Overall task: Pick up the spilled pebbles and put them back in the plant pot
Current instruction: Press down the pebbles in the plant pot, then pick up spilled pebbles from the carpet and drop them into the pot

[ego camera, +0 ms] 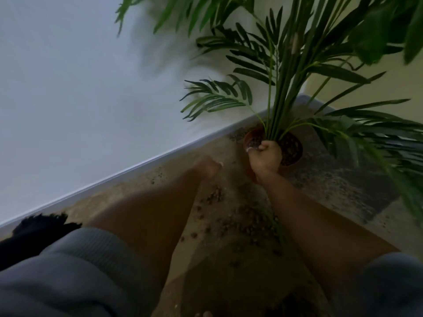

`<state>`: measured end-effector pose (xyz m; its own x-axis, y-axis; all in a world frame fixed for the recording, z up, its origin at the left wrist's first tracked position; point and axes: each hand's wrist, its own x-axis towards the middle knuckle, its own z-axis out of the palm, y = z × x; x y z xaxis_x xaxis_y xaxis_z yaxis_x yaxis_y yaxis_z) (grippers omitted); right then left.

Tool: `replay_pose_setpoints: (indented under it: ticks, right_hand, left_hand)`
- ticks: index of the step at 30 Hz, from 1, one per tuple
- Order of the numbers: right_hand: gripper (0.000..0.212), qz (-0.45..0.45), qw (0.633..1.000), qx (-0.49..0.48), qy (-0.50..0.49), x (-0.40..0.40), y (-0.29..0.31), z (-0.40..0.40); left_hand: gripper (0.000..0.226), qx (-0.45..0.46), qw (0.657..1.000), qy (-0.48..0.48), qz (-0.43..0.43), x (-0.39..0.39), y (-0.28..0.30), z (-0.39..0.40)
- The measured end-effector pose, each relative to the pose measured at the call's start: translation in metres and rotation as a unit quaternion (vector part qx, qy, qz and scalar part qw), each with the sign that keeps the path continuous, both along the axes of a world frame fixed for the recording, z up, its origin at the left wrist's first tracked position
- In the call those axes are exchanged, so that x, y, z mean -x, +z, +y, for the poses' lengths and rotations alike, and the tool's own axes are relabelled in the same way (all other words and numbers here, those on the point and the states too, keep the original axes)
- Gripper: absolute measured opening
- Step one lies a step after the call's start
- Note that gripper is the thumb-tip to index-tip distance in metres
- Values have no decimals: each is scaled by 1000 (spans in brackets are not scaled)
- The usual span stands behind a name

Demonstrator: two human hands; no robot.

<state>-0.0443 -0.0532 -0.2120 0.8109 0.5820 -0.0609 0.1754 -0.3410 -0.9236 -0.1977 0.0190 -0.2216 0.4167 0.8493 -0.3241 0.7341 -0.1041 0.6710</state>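
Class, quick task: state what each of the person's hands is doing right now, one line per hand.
Left hand: blurred, fingers curled; whether it holds anything cannot be told.
Right hand: over the plant pot, gripping the plant stems at their base.

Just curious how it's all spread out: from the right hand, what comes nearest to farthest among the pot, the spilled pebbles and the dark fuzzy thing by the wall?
1. Pot: directly under the right hand, whose fingers are curled over its rim.
2. Pebbles: scattered on the floor between the two forearms, closer to the camera.
3. Dark fuzzy thing: far left, by the skirting.
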Motion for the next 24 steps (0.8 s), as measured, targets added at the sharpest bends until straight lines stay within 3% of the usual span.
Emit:
replay_pose_setpoints:
  ticks: [5, 9, 13, 20, 24]
  right_hand:
    - [38, 25, 994, 43, 99, 53, 1, 13]
    - [31, 42, 980, 80, 177, 92, -2, 25]
    - [32, -25, 958, 120, 259, 109, -17, 37]
    - [41, -137, 914, 185, 335, 108, -65, 59]
    - [49, -157, 899, 219, 346, 115, -90, 77]
  left_hand:
    - [12, -23, 995, 89, -42, 42, 6, 5]
    - [19, 3, 977, 207, -58, 82, -13, 8]
    - [23, 38, 954, 291, -55, 111, -38, 8]
    - [27, 64, 939, 337, 10, 131, -73, 26]
    - [53, 93, 926, 365, 17, 137, -99, 34]
